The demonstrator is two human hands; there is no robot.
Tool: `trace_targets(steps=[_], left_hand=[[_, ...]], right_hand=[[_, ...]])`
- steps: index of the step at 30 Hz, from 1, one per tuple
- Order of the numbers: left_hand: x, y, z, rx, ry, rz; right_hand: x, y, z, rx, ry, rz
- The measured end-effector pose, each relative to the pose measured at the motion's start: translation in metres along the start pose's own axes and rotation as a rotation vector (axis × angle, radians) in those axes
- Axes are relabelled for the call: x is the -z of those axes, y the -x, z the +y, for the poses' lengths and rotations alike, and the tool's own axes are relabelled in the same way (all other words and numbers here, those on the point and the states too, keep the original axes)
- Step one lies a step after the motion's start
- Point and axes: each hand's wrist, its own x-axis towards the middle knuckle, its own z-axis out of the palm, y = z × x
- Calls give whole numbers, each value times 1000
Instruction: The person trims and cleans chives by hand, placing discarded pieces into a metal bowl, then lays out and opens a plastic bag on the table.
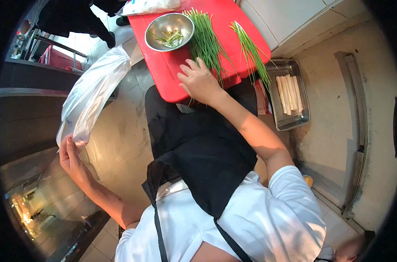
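Note:
Out to the left, my left hand (70, 152) pinches one end of a translucent plastic bag (95, 88), which stretches up and away from it. My right hand (200, 78), its fingers spread, is at the near edge of a large bunch of green chives (205, 42). Whether the fingertips touch the stalks I cannot tell. The bunch lies on a red plastic surface (170, 82) in front of me. To its left stands a steel bowl (169, 21) with some trimmed green and pale bits (172, 37) inside. A smaller bunch of chives (250, 52) lies to the right, its tips hanging over the edge.
Right of the red surface sits a steel tray (293, 122) holding several pale sticks (288, 95). A white plastic bag (152, 6) lies at the far edge. A person in dark clothes (65, 16) stands at the upper left. A tiled wall (290, 19) borders the right side.

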Motion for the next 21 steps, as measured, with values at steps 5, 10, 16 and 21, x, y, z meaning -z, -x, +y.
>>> trace_targets(steps=[5,10,16,21], left_hand=[[-15,18,-5,95,66,-69],[-56,26,-16,252,288,-112],[-92,39,-22,482,456,-184],[-100,54,-27,535,534,-257]], right_hand=[[-10,-3,33,62,121,59],[10,10,66,70,201,21],[22,15,86,62,229,15],[39,-9,59,-53,-11,231]])
